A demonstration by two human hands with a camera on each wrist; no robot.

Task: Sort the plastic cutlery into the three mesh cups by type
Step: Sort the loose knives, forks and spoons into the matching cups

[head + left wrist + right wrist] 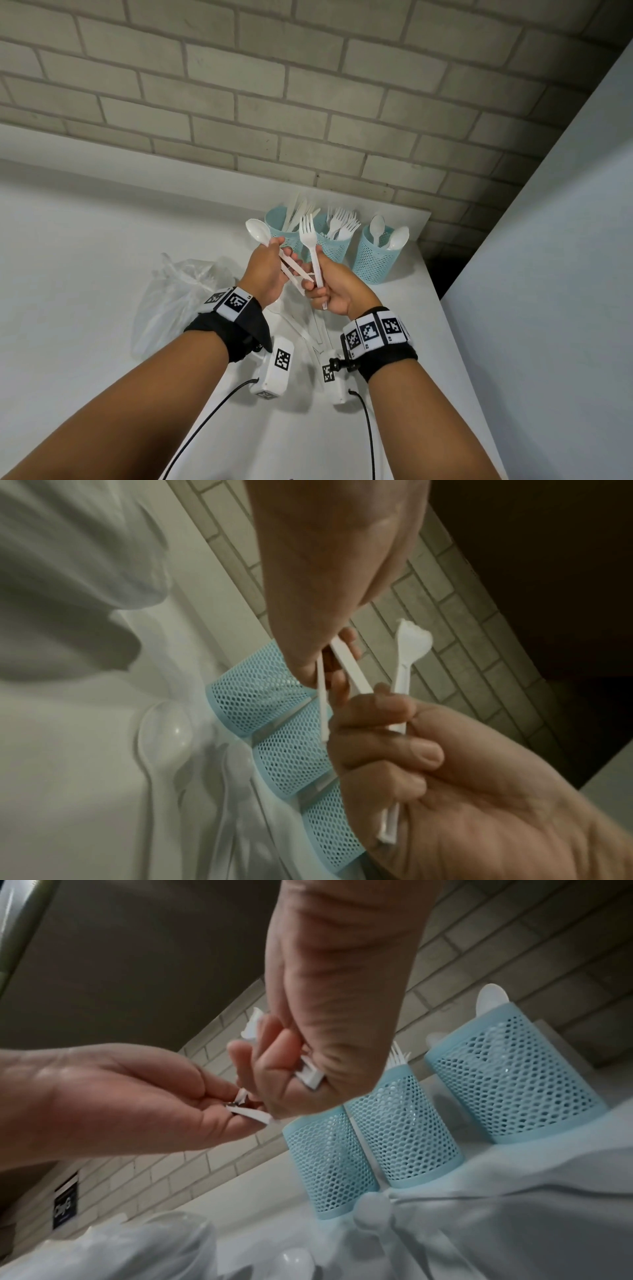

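Both forearms are bare. Each wrist is wrapped in a black band (226, 329) topped by a strip of white tags printed with black square codes (373, 330). A white camera box (274, 368) with a black cable (205, 425) is hung under each wrist.

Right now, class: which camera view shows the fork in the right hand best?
The head view: the fork shows whole, tines up, handle held by the right hand. The left wrist view shows it blurred, tines edge-on. The right wrist view shows only its handle end and a blurred tip past the fingers.
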